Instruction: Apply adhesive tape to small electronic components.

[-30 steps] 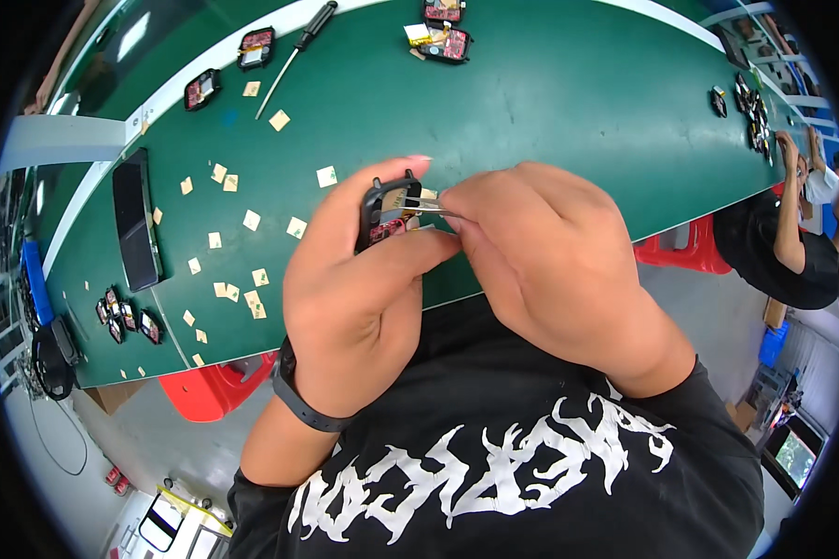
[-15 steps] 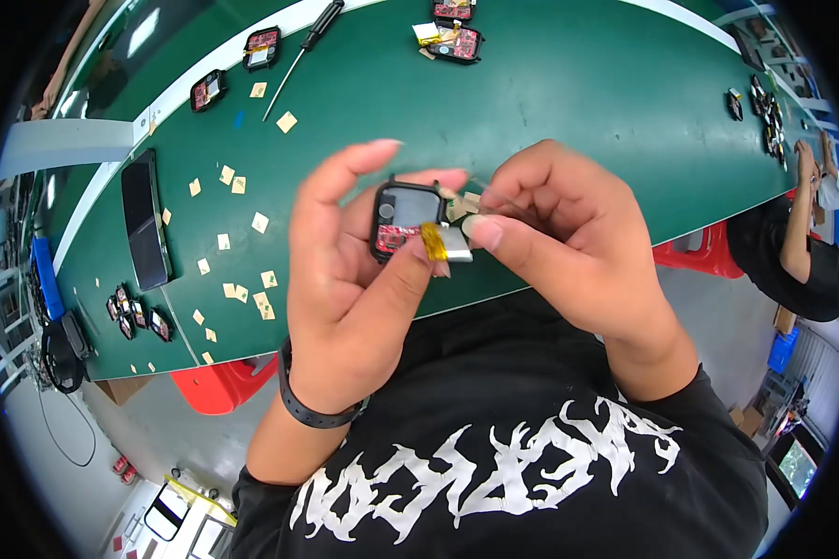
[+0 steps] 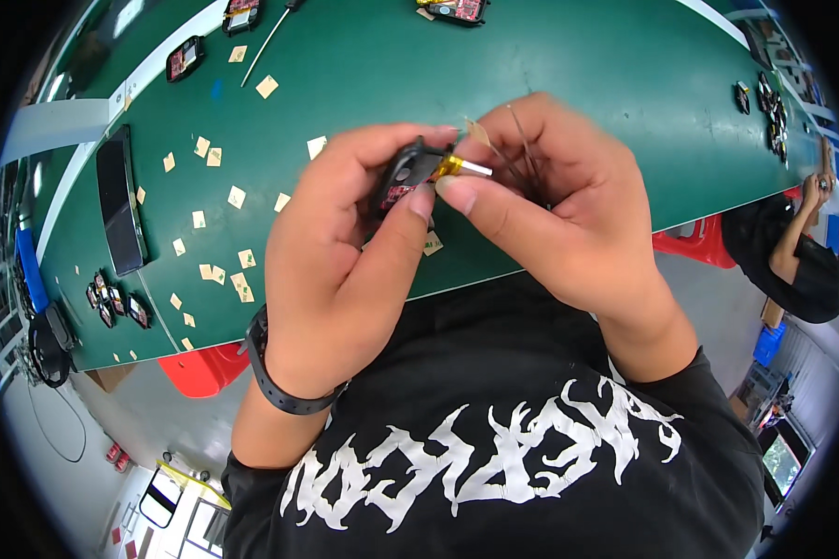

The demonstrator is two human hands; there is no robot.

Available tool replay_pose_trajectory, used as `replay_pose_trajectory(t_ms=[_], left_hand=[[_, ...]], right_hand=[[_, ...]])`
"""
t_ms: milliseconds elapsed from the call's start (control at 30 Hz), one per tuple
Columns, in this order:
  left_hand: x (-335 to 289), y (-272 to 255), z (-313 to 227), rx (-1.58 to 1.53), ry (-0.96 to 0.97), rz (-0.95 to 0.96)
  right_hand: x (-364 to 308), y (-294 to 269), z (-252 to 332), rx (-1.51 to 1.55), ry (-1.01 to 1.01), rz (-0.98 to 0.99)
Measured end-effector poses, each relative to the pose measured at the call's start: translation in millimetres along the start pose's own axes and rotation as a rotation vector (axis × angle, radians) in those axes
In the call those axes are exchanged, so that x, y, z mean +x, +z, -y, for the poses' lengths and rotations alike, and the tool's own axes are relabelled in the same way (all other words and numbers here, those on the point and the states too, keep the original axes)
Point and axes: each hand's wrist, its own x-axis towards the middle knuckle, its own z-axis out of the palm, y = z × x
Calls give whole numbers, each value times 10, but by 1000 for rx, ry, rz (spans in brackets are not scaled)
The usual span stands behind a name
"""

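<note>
My left hand (image 3: 331,238) is closed round an open black smartwatch case (image 3: 401,177), which is tilted so its red circuit board shows only in part. A small silver battery with yellow tape (image 3: 450,166) sticks out from the case, seen nearly edge-on. My right hand (image 3: 569,210) is closed on thin metal tweezers (image 3: 524,140), whose prongs rise between its fingers. The right thumb tip is at the battery; whether it presses on it I cannot tell. A small beige sticker (image 3: 477,132) shows by the tweezers, between my hands.
Beige sticker squares (image 3: 237,197) lie scattered on the green table (image 3: 587,70). A dark phone-like slab (image 3: 121,200) and a screwdriver (image 3: 268,45) lie to the left. More watch cases (image 3: 119,300) sit around. A co-worker's arm (image 3: 792,238) is at the far right.
Both hands have moved up in the picture and closer together. The watch case has tipped from facing me to a slant, and the battery now shows edge-on.
</note>
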Motion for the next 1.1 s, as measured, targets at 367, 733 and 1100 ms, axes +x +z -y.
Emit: replay_pose_trajectory(t_ms=[367,733,1100], left_hand=[[-106,-52,90,-156,-169,-22],[-138,-39,246,-4,-39,-88],[-121,-95,340,66,-11,14]], right_hand=[[95,-116,-142,-525,-479,122],[-47,129,-60,-302,-3,86],[-7,218,-233,-305,-173,-13]])
